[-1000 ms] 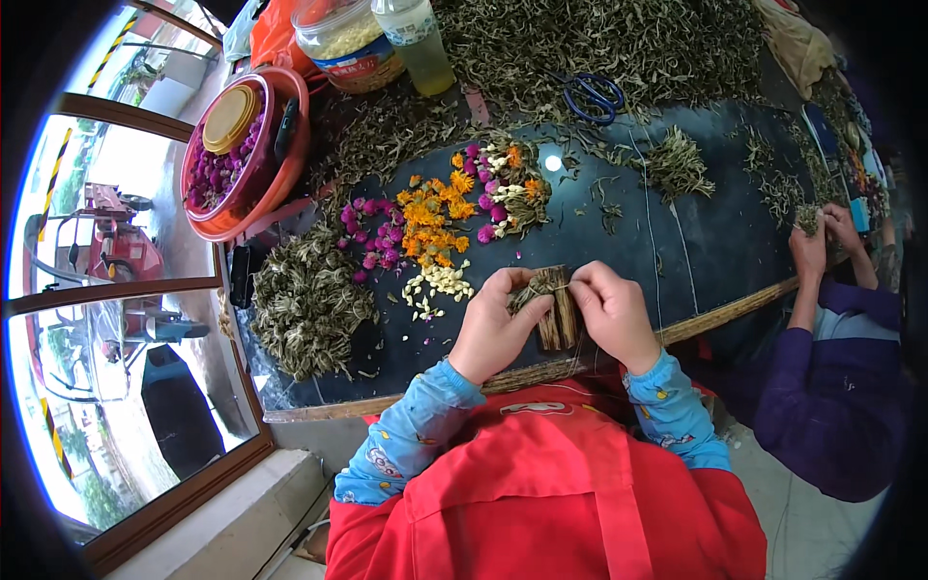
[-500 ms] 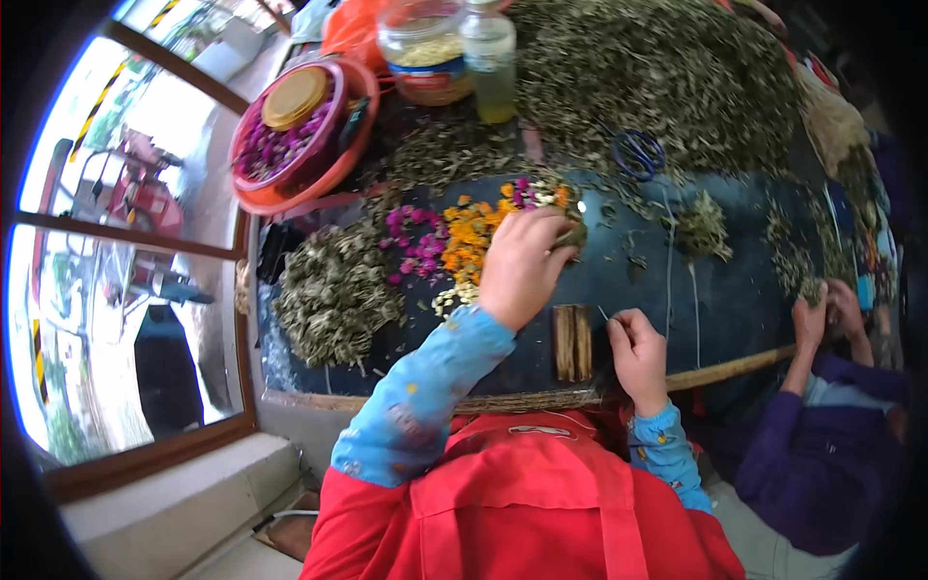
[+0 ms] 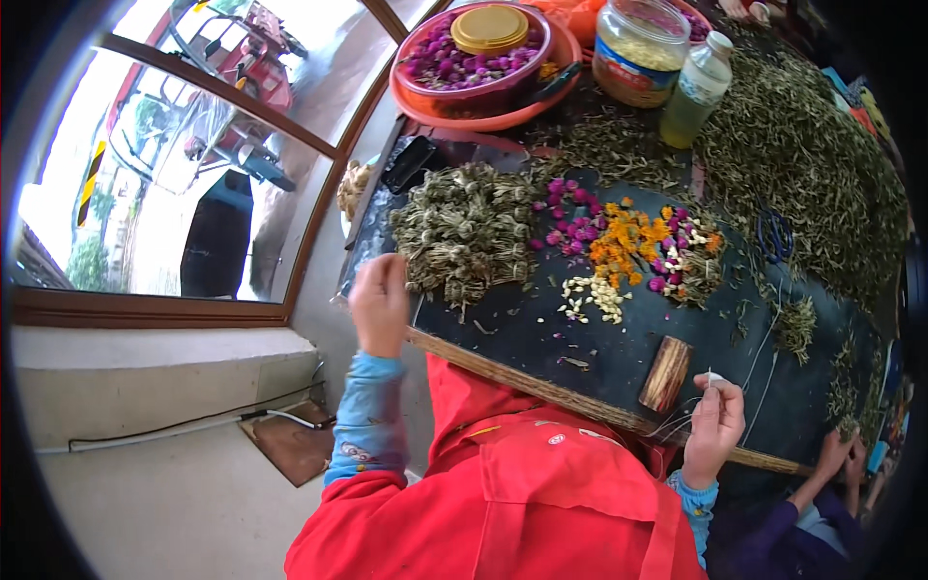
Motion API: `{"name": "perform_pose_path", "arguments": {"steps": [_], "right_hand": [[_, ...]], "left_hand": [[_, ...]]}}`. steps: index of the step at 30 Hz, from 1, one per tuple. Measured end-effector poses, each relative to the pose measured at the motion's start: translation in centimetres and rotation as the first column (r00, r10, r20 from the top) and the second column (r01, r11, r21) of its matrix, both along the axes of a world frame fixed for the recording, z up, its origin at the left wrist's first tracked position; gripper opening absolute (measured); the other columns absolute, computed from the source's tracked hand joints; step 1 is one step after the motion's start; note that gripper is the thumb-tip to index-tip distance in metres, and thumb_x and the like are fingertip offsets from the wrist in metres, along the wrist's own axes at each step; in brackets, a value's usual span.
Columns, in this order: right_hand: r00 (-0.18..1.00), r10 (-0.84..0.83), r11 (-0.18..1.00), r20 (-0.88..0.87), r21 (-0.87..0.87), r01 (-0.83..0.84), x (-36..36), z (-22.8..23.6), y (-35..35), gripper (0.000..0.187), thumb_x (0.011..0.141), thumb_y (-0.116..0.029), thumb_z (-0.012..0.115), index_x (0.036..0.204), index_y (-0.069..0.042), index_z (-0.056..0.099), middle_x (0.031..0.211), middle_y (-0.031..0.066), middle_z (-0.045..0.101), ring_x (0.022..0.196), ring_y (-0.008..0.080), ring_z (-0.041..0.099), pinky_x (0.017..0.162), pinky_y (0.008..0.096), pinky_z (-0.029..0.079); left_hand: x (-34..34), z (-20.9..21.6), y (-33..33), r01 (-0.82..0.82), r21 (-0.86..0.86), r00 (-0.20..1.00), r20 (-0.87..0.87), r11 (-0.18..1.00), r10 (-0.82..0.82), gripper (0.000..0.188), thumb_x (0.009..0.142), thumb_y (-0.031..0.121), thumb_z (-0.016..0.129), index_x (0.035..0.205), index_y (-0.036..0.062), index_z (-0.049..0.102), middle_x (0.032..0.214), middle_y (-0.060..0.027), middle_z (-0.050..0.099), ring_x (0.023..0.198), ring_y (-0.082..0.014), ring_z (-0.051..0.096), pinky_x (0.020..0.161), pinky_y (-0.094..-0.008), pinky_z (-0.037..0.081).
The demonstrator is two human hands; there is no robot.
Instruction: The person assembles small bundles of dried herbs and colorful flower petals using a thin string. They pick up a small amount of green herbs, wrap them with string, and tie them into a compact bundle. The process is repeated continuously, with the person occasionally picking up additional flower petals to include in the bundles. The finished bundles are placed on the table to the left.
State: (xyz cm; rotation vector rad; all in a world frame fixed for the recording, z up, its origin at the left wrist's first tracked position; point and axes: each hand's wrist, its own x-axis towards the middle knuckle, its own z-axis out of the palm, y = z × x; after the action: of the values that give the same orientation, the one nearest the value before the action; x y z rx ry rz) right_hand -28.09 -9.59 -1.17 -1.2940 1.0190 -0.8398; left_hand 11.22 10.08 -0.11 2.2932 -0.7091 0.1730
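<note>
My left hand [image 3: 380, 302] is raised at the left edge of the dark table, beside a pile of tied dried-herb bundles [image 3: 464, 232]. Its fingers are drawn together; whether something thin is between them I cannot make out. At the front edge my right hand [image 3: 713, 435] pinches fine white thread [image 3: 681, 418], whose strands trail to its left. A short wooden block [image 3: 666, 374] lies just beyond that hand. Farther back sit small heaps of purple [image 3: 570, 227], orange [image 3: 623, 246] and cream blossoms [image 3: 594, 298], with one herb bundle [image 3: 698, 278] at their right end.
Blue-handled scissors [image 3: 775, 235] and a loose herb tuft [image 3: 797, 329] lie to the right. Stacked basins of purple flowers [image 3: 483, 63], a jar [image 3: 638, 58] and a bottle [image 3: 696, 92] stand behind, near heaped dried leaves [image 3: 812, 145]. A co-worker's hands [image 3: 837, 452] are at far right.
The view has turned left. My left hand has left the blossoms and moved to the bundle pile's left side, uncovering the single bundle. My right hand stays near the wooden block.
</note>
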Motion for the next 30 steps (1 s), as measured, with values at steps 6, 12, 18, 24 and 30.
{"name": "perform_pose_path", "arguments": {"steps": [6,12,18,24,30], "right_hand": [[0.984,0.18,0.981,0.013,-0.07,-0.179,3.5,1.2,1.1,0.007,0.098,-0.008,0.057,0.099,-0.002,0.058,0.099,0.0053,0.064,0.079,0.0048,0.052,0.068,0.0189,0.041],[0.981,0.188,0.979,-0.049,-0.071,-0.191,4.6,1.7,2.0,0.008,0.098,-0.008,0.057,0.101,-0.001,0.058,0.098,0.0048,0.064,0.085,0.0066,0.056,0.076,0.0205,0.044],[0.98,0.194,0.981,-0.046,-0.009,-0.195,4.7,2.2,2.4,0.01,0.098,-0.009,0.057,0.103,-0.001,0.059,0.097,0.0047,0.066,0.085,0.006,0.056,0.075,0.0203,0.044],[0.961,0.272,0.961,-0.045,0.066,-0.269,8.2,3.0,2.8,0.006,0.095,-0.004,0.058,0.098,0.0,0.063,0.078,0.0022,0.065,0.07,0.0047,0.055,0.063,0.0203,0.044],[0.882,0.418,0.887,-0.217,-0.113,-0.449,10.1,3.2,2.7,0.007,0.093,-0.006,0.064,0.096,0.0,0.063,0.071,0.0008,0.062,0.063,0.0048,0.057,0.055,0.0227,0.044]], "left_hand": [[4.2,-2.3,6.7,-0.099,0.474,0.97,0.241,0.875,-0.021,0.046,0.085,-0.001,0.057,0.127,0.0163,0.063,0.132,-0.0156,0.052,0.12,-0.0373,0.048,0.101,-0.0442,0.041],[4.5,-3.0,6.2,-0.052,0.59,0.967,0.232,0.805,-0.108,0.058,0.075,-0.004,0.057,0.129,0.0188,0.062,0.141,-0.0138,0.047,0.126,-0.0393,0.044,0.105,-0.0479,0.037],[5.0,-1.5,4.9,-0.012,0.229,0.947,0.315,0.973,-0.063,0.023,0.084,0.008,0.067,0.107,0.0099,0.069,0.109,-0.0092,0.067,0.103,-0.0286,0.061,0.09,-0.0403,0.046],[0.4,1.2,2.2,0.184,-0.128,0.961,-0.184,0.975,-0.206,0.009,0.09,0.004,0.064,0.096,-0.0019,0.069,0.085,-0.0076,0.07,0.069,-0.011,0.064,0.06,-0.0247,0.05],[-8.7,3.5,-4.9,0.769,-0.193,0.559,-0.26,0.609,-0.787,0.022,0.086,-0.002,0.062,0.108,0.0001,0.068,0.09,-0.0109,0.071,0.073,-0.0169,0.066,0.064,-0.0252,0.053]]}}
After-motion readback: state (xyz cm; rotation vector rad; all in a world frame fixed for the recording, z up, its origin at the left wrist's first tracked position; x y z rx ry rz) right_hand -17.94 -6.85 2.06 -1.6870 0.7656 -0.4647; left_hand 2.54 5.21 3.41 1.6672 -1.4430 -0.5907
